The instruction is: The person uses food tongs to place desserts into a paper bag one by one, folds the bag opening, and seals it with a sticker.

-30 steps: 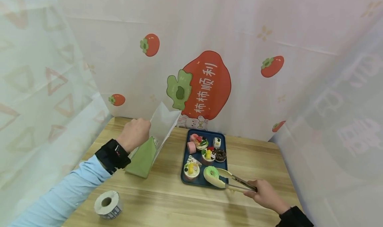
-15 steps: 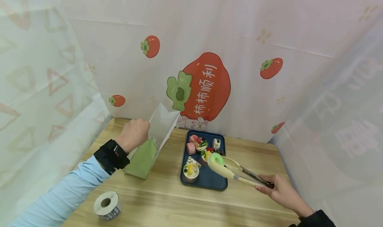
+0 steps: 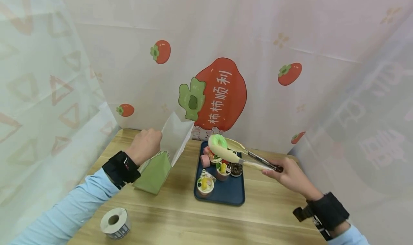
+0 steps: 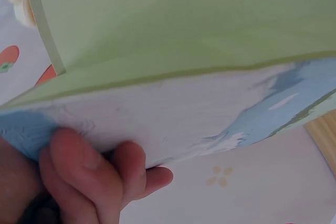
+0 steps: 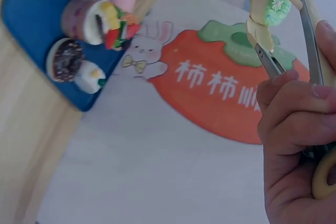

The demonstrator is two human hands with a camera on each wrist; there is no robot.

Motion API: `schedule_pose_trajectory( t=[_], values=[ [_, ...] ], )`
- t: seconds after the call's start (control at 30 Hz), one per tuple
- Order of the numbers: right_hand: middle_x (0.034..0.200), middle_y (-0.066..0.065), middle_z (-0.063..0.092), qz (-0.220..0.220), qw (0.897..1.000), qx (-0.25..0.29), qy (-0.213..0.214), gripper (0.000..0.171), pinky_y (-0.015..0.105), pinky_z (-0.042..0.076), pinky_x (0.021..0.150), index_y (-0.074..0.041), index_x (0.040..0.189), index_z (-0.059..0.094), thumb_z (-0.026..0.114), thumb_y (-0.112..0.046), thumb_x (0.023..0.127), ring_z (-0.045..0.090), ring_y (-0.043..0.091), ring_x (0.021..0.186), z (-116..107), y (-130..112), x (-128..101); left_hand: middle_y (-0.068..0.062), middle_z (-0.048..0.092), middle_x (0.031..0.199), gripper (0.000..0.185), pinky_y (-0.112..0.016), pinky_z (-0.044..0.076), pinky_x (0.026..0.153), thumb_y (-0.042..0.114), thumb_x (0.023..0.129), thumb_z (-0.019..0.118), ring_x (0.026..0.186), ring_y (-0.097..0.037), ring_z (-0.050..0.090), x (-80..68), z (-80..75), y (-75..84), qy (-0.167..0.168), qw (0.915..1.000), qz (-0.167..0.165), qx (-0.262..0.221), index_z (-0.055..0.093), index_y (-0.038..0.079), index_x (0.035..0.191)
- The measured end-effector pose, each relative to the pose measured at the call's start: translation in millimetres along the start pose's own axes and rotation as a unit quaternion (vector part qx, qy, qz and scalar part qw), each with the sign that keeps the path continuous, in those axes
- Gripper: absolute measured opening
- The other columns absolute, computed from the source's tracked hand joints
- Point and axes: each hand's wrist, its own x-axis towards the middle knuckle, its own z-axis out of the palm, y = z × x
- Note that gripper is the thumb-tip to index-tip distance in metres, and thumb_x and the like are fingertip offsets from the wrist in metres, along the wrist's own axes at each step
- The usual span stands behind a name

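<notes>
My left hand (image 3: 145, 147) grips the raised edge of a green paper bag (image 3: 154, 175) with a white inside, which stands tilted with its mouth open. In the left wrist view curled fingers (image 4: 86, 174) press against the bag's printed side. With my right hand (image 3: 290, 177) I hold a pair of tongs (image 3: 256, 161) with pale yellow ends. Between those ends sits a green doughnut (image 3: 215, 138), lifted over the far end of the blue tray (image 3: 230, 197). The right wrist view shows white trim on the doughnut (image 5: 276, 9).
On the tray are a chocolate doughnut (image 3: 236, 169), a fruit-topped cupcake (image 3: 205, 186), a pink roll (image 3: 204, 161) and several other small cakes. A roll of labels (image 3: 120, 227) stands at the front left of the wooden table (image 3: 193, 223). Printed curtains (image 3: 258, 105) enclose the back and sides.
My right hand has raised the doughnut in the tongs from the tray's near part, moving it up and toward the far end. The left hand and bag have stayed almost still.
</notes>
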Motion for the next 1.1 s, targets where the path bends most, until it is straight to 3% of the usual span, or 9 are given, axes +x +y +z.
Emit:
schedule_pose_trajectory(
  t=[0.17, 0.37, 0.43, 0.53, 0.6, 0.67, 0.83, 1.0, 1.1],
  values=[
    [0.054, -0.013, 0.028, -0.017, 0.999, 0.011, -0.046, 0.046, 0.024, 0.023, 0.046, 0.003, 0.134, 0.062, 0.069, -0.023, 0.097, 0.018, 0.002, 0.045, -1.9, -18.9, 37.0, 0.002, 0.031, 0.058, 0.031, -0.031, 0.036, 0.042, -0.017, 0.078, 0.056, 0.051, -0.016, 0.038, -0.7, 0.6, -2.3, 0.002, 1.0, 0.001, -0.002, 0.045, 0.006, 0.06],
    [0.057, -0.007, 0.033, -0.032, 0.995, 0.002, -0.096, 0.045, 0.026, 0.025, 0.049, 0.007, 0.131, 0.063, 0.07, -0.02, 0.097, 0.024, 0.008, 0.046, -4.3, -52.7, 88.8, 0.003, 0.029, 0.059, 0.031, -0.028, 0.032, 0.043, -0.017, 0.079, 0.056, 0.051, -0.015, 0.035, 0.1, 1.2, -2.6, -0.008, 0.9998, -0.005, -0.015, 0.046, 0.007, 0.061],
    [0.06, -0.004, 0.047, -0.053, 0.993, -0.017, -0.105, 0.042, 0.028, 0.029, 0.052, 0.007, 0.128, 0.065, 0.071, -0.02, 0.096, 0.031, 0.011, 0.048, -4.1, -63.4, 105.8, 0.002, 0.03, 0.059, 0.031, -0.028, 0.032, 0.043, -0.016, 0.08, 0.057, 0.051, -0.015, 0.035, 0.8, 1.2, -1.9, -0.012, 0.9998, -0.006, -0.017, 0.046, 0.007, 0.061],
    [0.084, 0.007, 0.069, -0.094, 0.989, -0.04, -0.111, 0.042, 0.032, 0.043, 0.064, 0.003, 0.13, 0.065, 0.073, -0.016, 0.094, 0.052, 0.016, 0.064, -4.0, -77.0, 126.7, 0.002, 0.033, 0.058, 0.031, -0.027, 0.033, 0.043, -0.016, 0.08, 0.058, 0.05, -0.014, 0.037, 1.6, 2.2, -1.2, -0.015, 0.9998, -0.006, -0.014, 0.047, 0.007, 0.061],
    [0.108, 0.011, 0.072, -0.122, 0.985, -0.054, -0.111, 0.042, 0.038, 0.047, 0.075, 0.001, 0.13, 0.065, 0.075, -0.014, 0.092, 0.059, 0.021, 0.08, -3.9, -85.9, 139.2, 0.001, 0.033, 0.059, 0.031, -0.027, 0.034, 0.043, -0.016, 0.08, 0.059, 0.05, -0.015, 0.037, 2.6, 2.6, -0.6, -0.015, 0.9998, -0.005, -0.009, 0.047, 0.007, 0.062],
    [0.107, 0.012, 0.072, -0.132, 0.982, -0.073, -0.118, 0.039, 0.039, 0.048, 0.077, 0.0, 0.125, 0.067, 0.077, -0.013, 0.09, 0.061, 0.022, 0.081, -4.2, -95.9, 149.8, 0.001, 0.034, 0.059, 0.031, -0.028, 0.034, 0.043, -0.015, 0.08, 0.059, 0.051, -0.015, 0.038, 3.5, 2.6, -0.1, -0.015, 0.9999, -0.003, -0.004, 0.047, 0.007, 0.062],
    [0.076, 0.005, 0.066, -0.105, 0.97, -0.156, -0.151, 0.025, 0.028, 0.04, 0.058, -0.001, 0.102, 0.074, 0.08, -0.021, 0.088, 0.051, 0.015, 0.059, 1.5, -118.9, 176.9, 0.0, 0.037, 0.059, 0.03, -0.03, 0.039, 0.043, -0.015, 0.08, 0.06, 0.051, -0.016, 0.041, 6.7, 1.6, -0.4, -0.008, 1.0, 0.001, 0.006, 0.048, 0.006, 0.062],
    [0.065, 0.0, 0.046, -0.068, 0.956, -0.217, -0.185, 0.025, 0.026, 0.031, 0.054, -0.003, 0.09, 0.071, 0.078, -0.027, 0.089, 0.04, 0.014, 0.058, 11.7, -140.2, 202.2, -0.002, 0.041, 0.06, 0.026, -0.031, 0.04, 0.044, -0.014, 0.08, 0.061, 0.053, -0.017, 0.043, 7.4, 1.8, -1.7, -0.016, 0.9998, -0.006, 0.008, 0.051, 0.005, 0.065],
    [0.065, 0.0, 0.042, -0.059, 0.946, -0.244, -0.203, 0.026, 0.027, 0.03, 0.054, -0.003, 0.091, 0.068, 0.077, -0.028, 0.09, 0.04, 0.014, 0.057, 17.2, -152.7, 215.0, -0.002, 0.042, 0.061, 0.025, -0.03, 0.039, 0.044, -0.014, 0.08, 0.061, 0.053, -0.017, 0.043, 6.4, 2.6, -2.2, -0.023, 0.9997, -0.01, 0.005, 0.051, 0.004, 0.066]
  ],
)
